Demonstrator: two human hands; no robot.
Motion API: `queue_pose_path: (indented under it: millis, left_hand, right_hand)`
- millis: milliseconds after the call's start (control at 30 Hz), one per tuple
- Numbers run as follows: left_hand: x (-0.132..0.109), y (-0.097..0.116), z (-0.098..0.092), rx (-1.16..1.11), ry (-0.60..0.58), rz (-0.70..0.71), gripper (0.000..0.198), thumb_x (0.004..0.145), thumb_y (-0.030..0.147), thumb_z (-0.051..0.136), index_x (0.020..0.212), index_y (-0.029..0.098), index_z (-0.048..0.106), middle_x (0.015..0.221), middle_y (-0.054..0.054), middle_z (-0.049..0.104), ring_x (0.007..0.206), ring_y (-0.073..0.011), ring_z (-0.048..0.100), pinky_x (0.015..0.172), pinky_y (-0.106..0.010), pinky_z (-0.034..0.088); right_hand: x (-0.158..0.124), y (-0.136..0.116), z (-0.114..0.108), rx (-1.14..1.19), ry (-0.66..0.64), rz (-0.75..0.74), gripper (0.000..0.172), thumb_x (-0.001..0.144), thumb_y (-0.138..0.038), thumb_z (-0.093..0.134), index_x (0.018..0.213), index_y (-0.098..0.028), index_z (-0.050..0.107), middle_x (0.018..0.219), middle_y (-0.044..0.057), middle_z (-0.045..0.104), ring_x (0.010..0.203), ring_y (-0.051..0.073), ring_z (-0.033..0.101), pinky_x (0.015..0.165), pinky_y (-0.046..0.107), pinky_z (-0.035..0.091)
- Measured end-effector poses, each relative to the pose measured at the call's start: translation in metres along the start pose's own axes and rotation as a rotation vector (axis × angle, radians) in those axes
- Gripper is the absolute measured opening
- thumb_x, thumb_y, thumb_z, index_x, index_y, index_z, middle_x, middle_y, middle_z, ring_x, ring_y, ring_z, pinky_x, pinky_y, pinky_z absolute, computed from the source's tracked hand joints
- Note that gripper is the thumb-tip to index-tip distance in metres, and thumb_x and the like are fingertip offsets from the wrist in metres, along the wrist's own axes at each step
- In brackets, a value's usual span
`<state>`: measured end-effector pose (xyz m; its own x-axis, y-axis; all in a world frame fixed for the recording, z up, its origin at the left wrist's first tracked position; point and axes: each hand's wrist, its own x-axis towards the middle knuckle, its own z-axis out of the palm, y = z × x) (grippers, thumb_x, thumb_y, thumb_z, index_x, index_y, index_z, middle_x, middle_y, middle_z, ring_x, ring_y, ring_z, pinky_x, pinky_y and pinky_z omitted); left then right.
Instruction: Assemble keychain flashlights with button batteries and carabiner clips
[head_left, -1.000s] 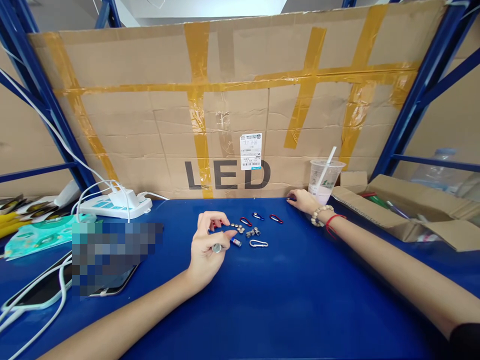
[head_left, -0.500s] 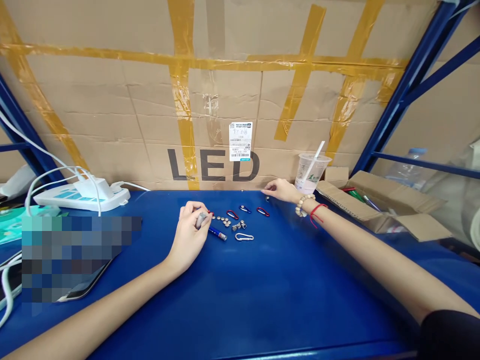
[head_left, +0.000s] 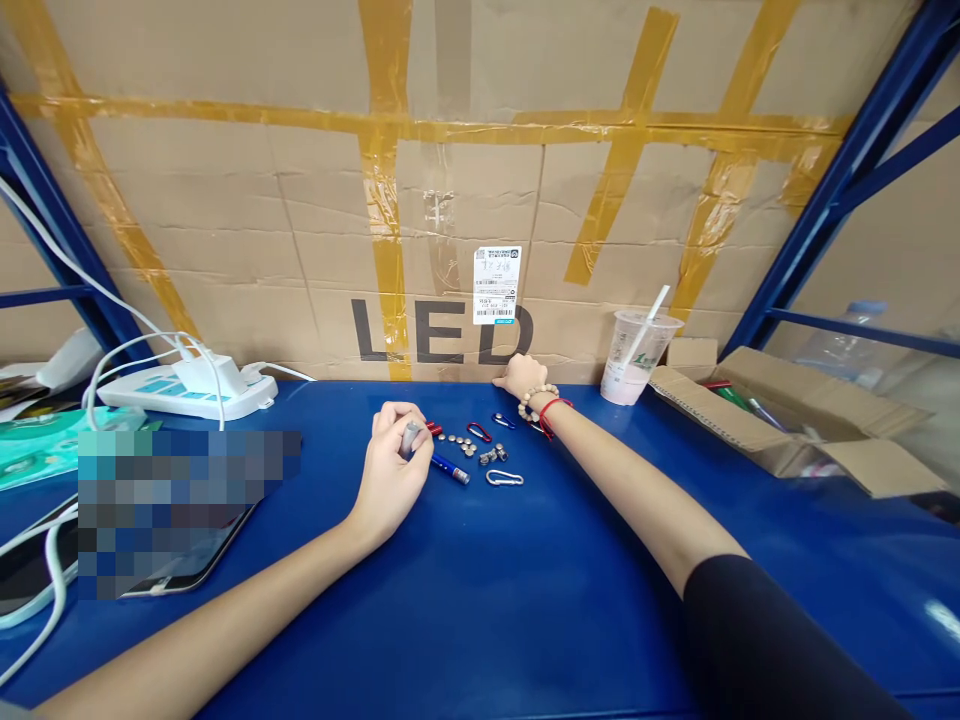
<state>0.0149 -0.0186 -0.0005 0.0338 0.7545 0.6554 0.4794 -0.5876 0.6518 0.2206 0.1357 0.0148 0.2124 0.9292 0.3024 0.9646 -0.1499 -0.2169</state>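
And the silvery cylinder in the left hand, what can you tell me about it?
The silvery cylinder looks plain and grey, perhaps metal. The left hand holds it, with only a short, slanted stretch showing; the rest is hidden. From this view it appears left of the blue tube lying on the table. What it is, I can't tell.

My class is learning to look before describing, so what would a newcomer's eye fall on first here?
Probably the big black LED letters on the taped cardboard behind the blue table. Next, perhaps, the two hands: the left hand holds a silvery cylinder left of centre, and the right hand is at the table's back edge. Farther right stands a clear cup with a white straw.
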Motion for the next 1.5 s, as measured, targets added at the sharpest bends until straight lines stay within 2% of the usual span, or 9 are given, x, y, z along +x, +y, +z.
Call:
queue_pose_path:
  millis: [133,267,400,567,767,933,1167,1367,1500]
  left_hand:
    - [0.000,0.000,0.001,0.001,-0.031,0.024,0.021,0.075,0.013,0.043,0.057,0.019,0.034,0.083,-0.003,0.047,0.083,-0.0163,0.045,0.077,-0.030,0.038]
    - [0.000,0.003,0.001,-0.004,-0.078,0.045,0.022,0.076,0.018,0.046,0.059,0.019,0.033,0.082,-0.003,0.047,0.079,-0.0157,0.045,0.075,-0.030,0.038]
    - [-0.003,0.009,-0.003,-0.012,-0.233,0.163,0.019,0.080,0.023,0.045,0.065,0.019,0.034,0.087,-0.004,0.049,0.078,-0.0160,0.045,0.074,-0.031,0.038]
    - [-0.007,0.013,-0.005,0.054,-0.440,0.359,0.010,0.079,0.019,0.043,0.072,0.020,0.036,0.083,-0.004,0.048,0.079,-0.0169,0.043,0.076,-0.033,0.037]
    - [-0.008,0.015,-0.002,0.077,-0.454,0.398,0.007,0.080,0.017,0.044,0.073,0.019,0.041,0.080,-0.003,0.045,0.079,-0.0161,0.042,0.075,-0.030,0.039]
    - [-0.011,0.021,-0.003,0.081,-0.514,0.408,0.008,0.082,0.014,0.040,0.076,0.019,0.043,0.080,-0.003,0.046,0.077,-0.0156,0.042,0.072,-0.029,0.039]
    - [-0.016,0.026,-0.002,0.117,-0.604,0.353,0.014,0.088,0.020,0.036,0.075,0.019,0.041,0.079,-0.003,0.046,0.075,-0.0160,0.043,0.069,-0.030,0.039]
    - [-0.020,0.019,0.004,0.121,-0.592,0.334,0.009,0.087,0.020,0.037,0.086,0.019,0.046,0.089,-0.005,0.050,0.083,-0.0180,0.046,0.074,-0.033,0.040]
    - [-0.018,0.018,0.006,0.126,-0.565,0.279,0.013,0.089,0.026,0.037,0.080,0.020,0.044,0.081,-0.002,0.048,0.077,-0.0167,0.044,0.072,-0.032,0.040]
  right_hand:
    - [-0.005,0.000,-0.010,0.054,-0.022,-0.024,0.027,0.064,-0.031,0.071,0.082,-0.012,0.070,0.089,0.016,0.069,0.089,0.028,0.064,0.072,0.034,0.049]
    - [-0.034,-0.002,-0.035,0.194,-0.075,-0.176,0.024,0.074,-0.042,0.061,0.079,-0.021,0.071,0.064,0.001,0.069,0.070,0.015,0.066,0.067,0.023,0.048]
    - [-0.084,-0.006,-0.060,0.744,-0.169,-0.463,0.037,0.074,-0.049,0.059,0.087,-0.016,0.069,0.066,0.003,0.068,0.054,0.012,0.062,0.043,0.019,0.043]
    - [-0.138,-0.004,-0.073,1.050,-0.309,-0.528,0.034,0.066,-0.044,0.069,0.084,-0.014,0.068,0.067,0.004,0.068,0.054,0.013,0.063,0.044,0.020,0.047]
    - [-0.168,0.000,-0.077,1.016,-0.182,-0.621,0.027,0.073,-0.040,0.064,0.089,-0.018,0.070,0.080,0.004,0.070,0.068,0.015,0.064,0.056,0.025,0.051]
    - [-0.180,0.001,-0.074,0.949,-0.041,-0.699,0.014,0.074,-0.033,0.065,0.075,-0.021,0.072,0.078,0.002,0.069,0.073,0.015,0.062,0.057,0.025,0.047]
    - [-0.185,0.004,-0.069,0.907,-0.022,-0.716,0.016,0.072,-0.037,0.067,0.069,-0.022,0.071,0.075,0.002,0.068,0.076,0.017,0.062,0.073,0.032,0.049]
    - [-0.192,0.004,-0.071,0.640,0.004,-0.804,0.018,0.080,-0.036,0.058,0.079,-0.025,0.071,0.091,0.004,0.063,0.083,0.017,0.059,0.072,0.030,0.049]
    - [-0.175,0.013,-0.073,0.663,-0.061,-0.812,0.024,0.081,-0.042,0.055,0.084,-0.023,0.070,0.090,0.003,0.062,0.077,0.014,0.060,0.070,0.027,0.049]
